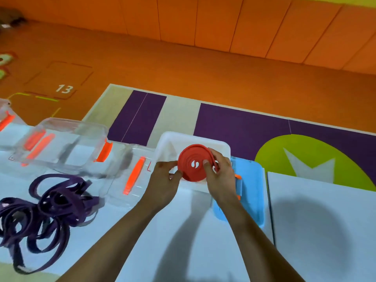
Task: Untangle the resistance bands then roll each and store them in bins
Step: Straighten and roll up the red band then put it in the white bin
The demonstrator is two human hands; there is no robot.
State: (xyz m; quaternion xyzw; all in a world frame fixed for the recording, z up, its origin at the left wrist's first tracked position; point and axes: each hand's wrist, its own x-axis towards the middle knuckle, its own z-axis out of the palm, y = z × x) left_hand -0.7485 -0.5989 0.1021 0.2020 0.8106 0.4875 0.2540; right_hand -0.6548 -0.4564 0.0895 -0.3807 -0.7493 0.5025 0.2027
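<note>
Both hands grip a rolled red band [192, 163] above the white bin [168, 143]: left hand [164, 176] at its left edge, right hand [218, 171] curled round the right. The coil's flat face points at the camera.

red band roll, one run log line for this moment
red band roll: coiled, held over white bin | left hand, right hand: both gripping it | purple bands: tangled on table
</note>
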